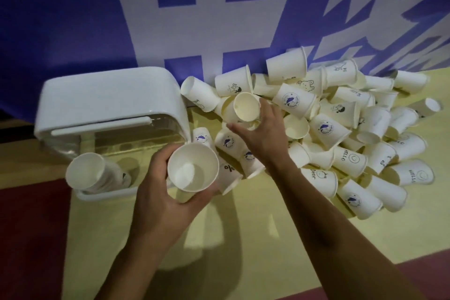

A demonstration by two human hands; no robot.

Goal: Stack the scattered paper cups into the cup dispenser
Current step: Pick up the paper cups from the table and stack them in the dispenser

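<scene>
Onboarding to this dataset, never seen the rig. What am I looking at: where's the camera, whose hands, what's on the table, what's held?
No robot here: a person works bare-handed, and the single picture comes from a camera on their head, looking down. The left hand grips a white paper cup, mouth toward the camera. The right hand holds a second cup over the pile of cups on the yellow table. At left sits the white cup dispenser, with a stack of cups lying in its tray.
</scene>
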